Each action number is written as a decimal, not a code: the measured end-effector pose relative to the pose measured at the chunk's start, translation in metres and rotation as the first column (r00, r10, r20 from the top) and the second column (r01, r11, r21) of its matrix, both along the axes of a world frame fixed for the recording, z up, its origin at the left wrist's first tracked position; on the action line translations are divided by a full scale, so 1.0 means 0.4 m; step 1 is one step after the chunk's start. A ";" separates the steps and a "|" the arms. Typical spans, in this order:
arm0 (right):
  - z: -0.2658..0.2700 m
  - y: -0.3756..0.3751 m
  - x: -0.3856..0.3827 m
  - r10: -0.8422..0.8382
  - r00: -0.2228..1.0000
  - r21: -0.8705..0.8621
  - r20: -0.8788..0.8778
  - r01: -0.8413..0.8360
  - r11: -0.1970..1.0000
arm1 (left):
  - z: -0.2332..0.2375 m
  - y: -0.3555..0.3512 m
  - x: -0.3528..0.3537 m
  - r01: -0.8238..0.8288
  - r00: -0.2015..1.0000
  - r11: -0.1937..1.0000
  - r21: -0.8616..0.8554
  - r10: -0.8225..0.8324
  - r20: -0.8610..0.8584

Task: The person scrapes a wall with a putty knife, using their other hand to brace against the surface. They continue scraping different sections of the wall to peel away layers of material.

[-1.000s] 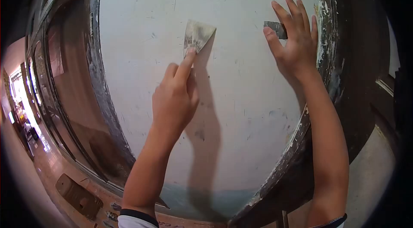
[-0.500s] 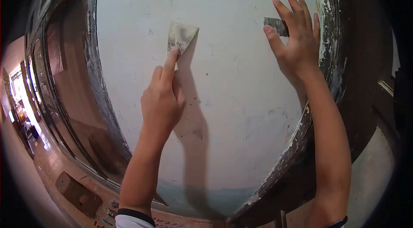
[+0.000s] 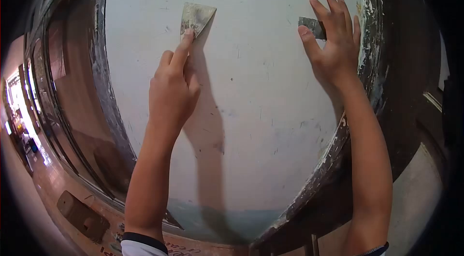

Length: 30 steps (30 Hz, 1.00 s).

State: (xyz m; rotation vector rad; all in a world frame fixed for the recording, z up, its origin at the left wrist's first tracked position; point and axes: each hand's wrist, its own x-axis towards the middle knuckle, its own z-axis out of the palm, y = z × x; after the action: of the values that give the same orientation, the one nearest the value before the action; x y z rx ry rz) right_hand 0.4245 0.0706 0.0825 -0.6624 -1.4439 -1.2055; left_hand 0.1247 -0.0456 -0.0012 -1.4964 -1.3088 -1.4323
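Note:
My left hand [image 3: 175,84] is closed around a scraper, its handle hidden in the fist. The index finger stretches forward along the scraper's wide, stained blade [image 3: 197,15], which lies close against the pale painted panel [image 3: 261,125]. On the panel's right side, my right hand [image 3: 334,38] is spread out, fingers pointing up and nothing gripped in them. A small dark grey rectangular piece [image 3: 307,24] shows between its thumb and index finger, partly hidden behind the hand. The thumb tip overlaps the piece's left end.
Dark frame edges with chipped paint [image 3: 369,29] border the panel on the right, and a worn frame [image 3: 104,62] borders it on the left. Lower left, a brown stool [image 3: 83,215] is on the floor. Scratches and smudges mark the panel.
My left hand has moved the scraper up the panel and slightly left. My right hand stays spread in nearly the same place, and the view has shifted a little.

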 end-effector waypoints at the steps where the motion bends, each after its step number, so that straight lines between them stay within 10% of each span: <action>1: -0.001 -0.001 -0.002 0.012 1.000 -0.003 -0.008 -0.012 1.000 | -0.002 -0.002 0.005 0.001 1.000 1.000 -0.002 -0.001 0.005; 30: -0.002 -0.006 -0.001 -0.007 1.000 -0.020 -0.013 0.006 1.000 | -0.013 -0.048 0.032 -0.021 1.000 0.998 -0.066 0.022 0.020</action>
State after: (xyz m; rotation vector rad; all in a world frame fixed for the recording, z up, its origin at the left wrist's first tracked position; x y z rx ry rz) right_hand 0.4240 0.0681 0.0817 -0.6874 -1.4456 -1.1917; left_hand 0.1376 -0.0646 -0.0063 -1.5088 -1.3929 -1.4071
